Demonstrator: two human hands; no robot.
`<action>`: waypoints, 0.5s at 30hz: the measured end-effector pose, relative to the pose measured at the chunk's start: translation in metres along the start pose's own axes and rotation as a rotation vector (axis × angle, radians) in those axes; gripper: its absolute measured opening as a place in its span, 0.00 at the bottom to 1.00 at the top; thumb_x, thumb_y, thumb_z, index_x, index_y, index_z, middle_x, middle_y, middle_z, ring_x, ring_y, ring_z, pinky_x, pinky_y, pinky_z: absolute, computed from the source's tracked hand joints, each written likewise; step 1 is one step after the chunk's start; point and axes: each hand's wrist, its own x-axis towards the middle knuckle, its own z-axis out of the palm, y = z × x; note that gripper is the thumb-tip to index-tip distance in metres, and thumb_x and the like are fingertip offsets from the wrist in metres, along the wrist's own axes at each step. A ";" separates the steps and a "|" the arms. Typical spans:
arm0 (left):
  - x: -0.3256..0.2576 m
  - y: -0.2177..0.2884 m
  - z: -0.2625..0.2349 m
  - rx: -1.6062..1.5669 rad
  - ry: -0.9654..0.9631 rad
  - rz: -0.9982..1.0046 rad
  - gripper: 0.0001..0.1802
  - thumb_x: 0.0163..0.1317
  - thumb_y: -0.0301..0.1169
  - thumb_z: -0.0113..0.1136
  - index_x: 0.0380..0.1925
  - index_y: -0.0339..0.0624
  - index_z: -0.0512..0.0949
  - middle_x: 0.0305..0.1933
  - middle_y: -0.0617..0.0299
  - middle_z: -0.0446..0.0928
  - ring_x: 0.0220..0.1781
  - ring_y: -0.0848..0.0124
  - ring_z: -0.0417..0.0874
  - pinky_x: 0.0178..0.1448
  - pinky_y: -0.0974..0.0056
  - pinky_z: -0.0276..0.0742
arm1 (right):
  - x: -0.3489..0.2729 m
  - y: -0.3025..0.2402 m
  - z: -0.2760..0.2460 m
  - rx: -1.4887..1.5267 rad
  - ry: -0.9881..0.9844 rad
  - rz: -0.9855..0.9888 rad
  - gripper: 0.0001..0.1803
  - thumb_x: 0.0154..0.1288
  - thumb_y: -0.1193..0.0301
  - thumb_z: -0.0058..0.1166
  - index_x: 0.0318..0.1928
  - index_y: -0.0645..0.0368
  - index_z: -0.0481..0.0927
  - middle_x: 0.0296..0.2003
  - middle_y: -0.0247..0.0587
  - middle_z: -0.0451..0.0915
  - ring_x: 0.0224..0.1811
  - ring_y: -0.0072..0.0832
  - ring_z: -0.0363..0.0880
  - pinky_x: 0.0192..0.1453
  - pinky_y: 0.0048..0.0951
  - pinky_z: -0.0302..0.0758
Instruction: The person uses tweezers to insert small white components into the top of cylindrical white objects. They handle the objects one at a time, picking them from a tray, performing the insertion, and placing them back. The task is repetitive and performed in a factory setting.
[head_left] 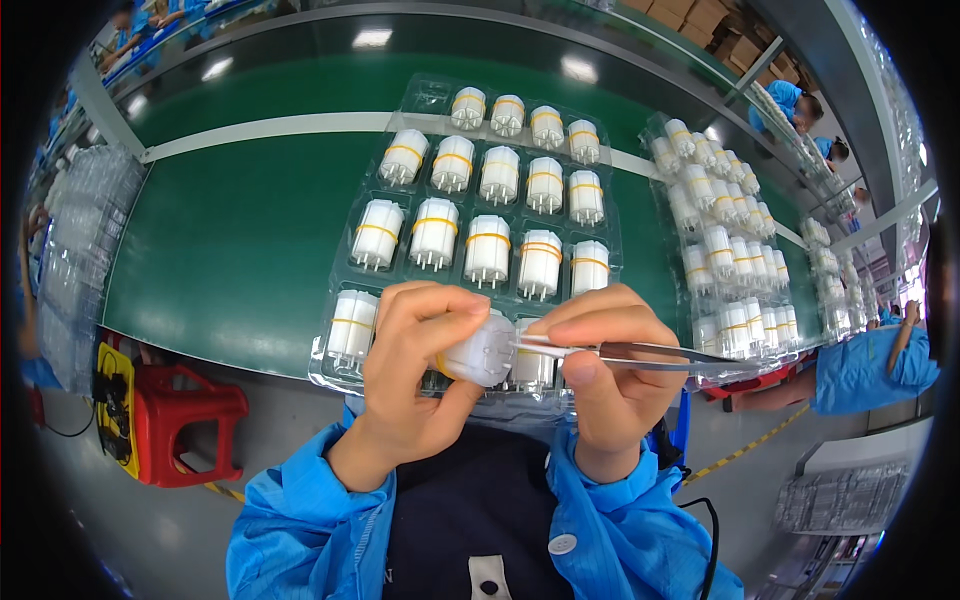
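In my left hand [418,370] is a white rounded plug adapter [480,352] with a yellow-orange band, its pin end turned to the right. My fingers and thumb wrap round its body. Between the thumb and fingers of my right hand [612,370] are metal tweezers [680,357], their joined end pointing right. A thin whitish part [540,346] reaches from the right fingers to the adapter's pin face; I cannot tell whether it is the tweezer tips or a separate piece. Beneath both hands lies a clear plastic tray [345,290] holding rows of similar banded adapters [488,250].
The tray rests on a green conveyor belt [220,240] crossed by a pale strip. More filled trays [735,250] stand to the right. Stacked clear trays [95,230] are at the left, above a red stool [185,420]. Co-workers in blue [865,365] sit along the line.
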 end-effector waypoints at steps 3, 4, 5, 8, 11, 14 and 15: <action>-0.003 0.004 0.000 -0.109 -0.003 -0.096 0.32 0.42 0.12 0.66 0.53 0.36 0.75 0.53 0.47 0.76 0.52 0.54 0.77 0.55 0.57 0.75 | 0.001 0.002 0.000 -0.020 -0.012 -0.027 0.08 0.58 0.81 0.65 0.40 0.67 0.85 0.36 0.51 0.85 0.37 0.34 0.85 0.42 0.28 0.80; -0.004 0.004 0.000 -0.143 -0.005 -0.128 0.31 0.43 0.13 0.66 0.53 0.36 0.75 0.53 0.47 0.76 0.53 0.55 0.76 0.55 0.57 0.75 | 0.002 0.003 0.000 -0.037 -0.033 -0.028 0.08 0.58 0.81 0.65 0.40 0.68 0.85 0.36 0.51 0.85 0.38 0.34 0.85 0.42 0.28 0.80; -0.004 0.004 0.000 -0.167 0.002 -0.132 0.31 0.43 0.13 0.66 0.53 0.36 0.75 0.53 0.47 0.76 0.53 0.55 0.76 0.55 0.57 0.75 | 0.002 0.003 0.000 -0.045 -0.038 -0.033 0.08 0.58 0.81 0.65 0.40 0.68 0.85 0.36 0.51 0.85 0.38 0.34 0.85 0.42 0.28 0.80; -0.006 0.004 0.001 -0.195 0.010 -0.136 0.31 0.44 0.13 0.66 0.53 0.35 0.75 0.54 0.47 0.76 0.54 0.56 0.76 0.56 0.58 0.75 | 0.002 0.003 0.000 -0.069 -0.060 -0.046 0.08 0.57 0.81 0.65 0.39 0.68 0.85 0.36 0.51 0.86 0.38 0.34 0.85 0.41 0.29 0.81; -0.005 0.003 0.000 -0.169 -0.014 -0.117 0.31 0.44 0.13 0.67 0.53 0.35 0.74 0.54 0.47 0.75 0.54 0.56 0.76 0.55 0.58 0.75 | 0.005 0.001 -0.001 -0.104 -0.086 -0.058 0.08 0.57 0.81 0.65 0.39 0.68 0.85 0.36 0.51 0.86 0.37 0.34 0.86 0.41 0.29 0.81; -0.006 0.003 0.000 -0.166 -0.021 -0.118 0.31 0.45 0.13 0.67 0.53 0.35 0.74 0.54 0.47 0.75 0.54 0.56 0.76 0.55 0.58 0.75 | 0.005 0.002 0.000 -0.106 -0.095 -0.061 0.08 0.57 0.82 0.64 0.39 0.68 0.85 0.36 0.51 0.86 0.37 0.34 0.86 0.40 0.28 0.81; -0.006 0.003 0.000 -0.170 -0.024 -0.124 0.31 0.45 0.13 0.67 0.53 0.35 0.74 0.54 0.47 0.75 0.54 0.56 0.76 0.55 0.59 0.75 | 0.004 0.002 0.000 -0.107 -0.093 -0.058 0.08 0.57 0.82 0.64 0.39 0.68 0.85 0.36 0.50 0.86 0.37 0.34 0.86 0.40 0.28 0.81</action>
